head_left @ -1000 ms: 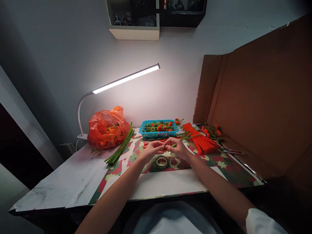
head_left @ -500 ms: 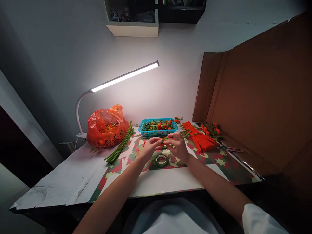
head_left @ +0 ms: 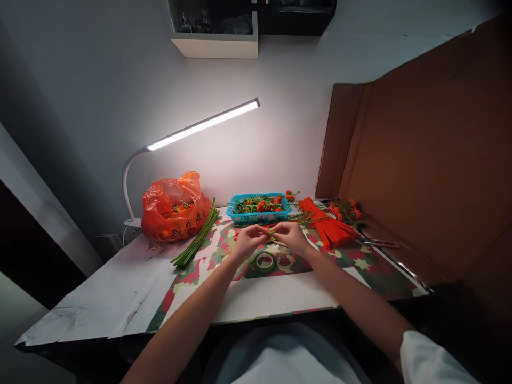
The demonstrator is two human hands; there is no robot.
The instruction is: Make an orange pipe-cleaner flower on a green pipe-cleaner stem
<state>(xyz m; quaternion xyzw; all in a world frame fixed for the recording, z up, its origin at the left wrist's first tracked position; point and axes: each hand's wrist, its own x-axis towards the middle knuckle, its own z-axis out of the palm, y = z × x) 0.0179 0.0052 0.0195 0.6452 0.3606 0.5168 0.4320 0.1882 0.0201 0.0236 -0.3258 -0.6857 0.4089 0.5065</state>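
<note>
Above the middle of the table, both hands meet at their fingertips. My left hand (head_left: 248, 241) pinches one side of a small, thin green pipe cleaner piece (head_left: 271, 233), mostly hidden by the fingers. From the other side my right hand (head_left: 293, 237) is closed on the same piece. Just below them lies a roll of green floral tape (head_left: 264, 262). Behind my right hand are a fan of orange pipe cleaners (head_left: 326, 224) and a few loose green stems (head_left: 306, 218). A blue basket (head_left: 260, 217) of orange flowers with green stems stands beyond the hands.
At the left are a tied bundle of green pipe cleaners (head_left: 196, 240) and an orange plastic bag (head_left: 174, 210). A lit lamp (head_left: 204, 125) arches over the table. More orange flowers (head_left: 347, 210) and scissors (head_left: 380, 243) lie right, beside a tall cardboard panel (head_left: 420, 154).
My right hand has lowered slightly and its fingers have drawn together into a pinch near the left fingertips. The left hand stays almost in place.
</note>
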